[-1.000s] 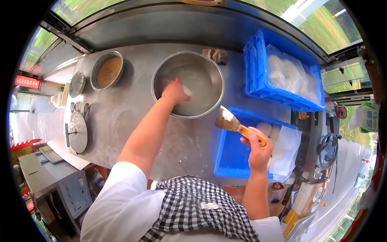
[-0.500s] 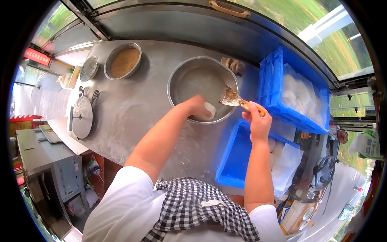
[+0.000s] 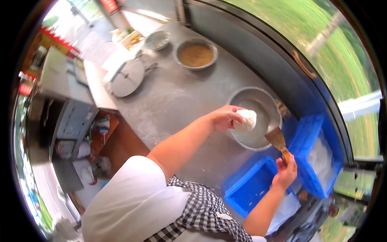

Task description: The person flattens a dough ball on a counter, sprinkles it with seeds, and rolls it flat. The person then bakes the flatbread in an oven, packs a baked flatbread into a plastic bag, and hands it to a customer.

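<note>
My left hand [image 3: 226, 117] is closed round a rounded white lump of dough [image 3: 247, 121], held over the left rim of a large metal bowl [image 3: 264, 108]. The inside of the bowl looks greyish and mostly bare. In my right hand [image 3: 284, 174] is a scraper [image 3: 276, 139] with a wide, stained blade and a wooden handle. Its blade points up and left, at the bowl's lower right rim. Below the bowl, beside my right forearm, stands an open blue crate [image 3: 246, 195] with some white bits inside.
A metal bowl of brown powdery filling [image 3: 196, 55] stands at the back, with a smaller metal dish [image 3: 157, 39] beside it. A round metal lid or press [image 3: 127, 78] lies at the left edge. Stacked blue crates [image 3: 305, 151] with plastic-wrapped contents stand right, near the window.
My left hand has come up out of the bowl with the dough. The view has turned left, and the right hand has lowered a little, still gripping the scraper.
</note>
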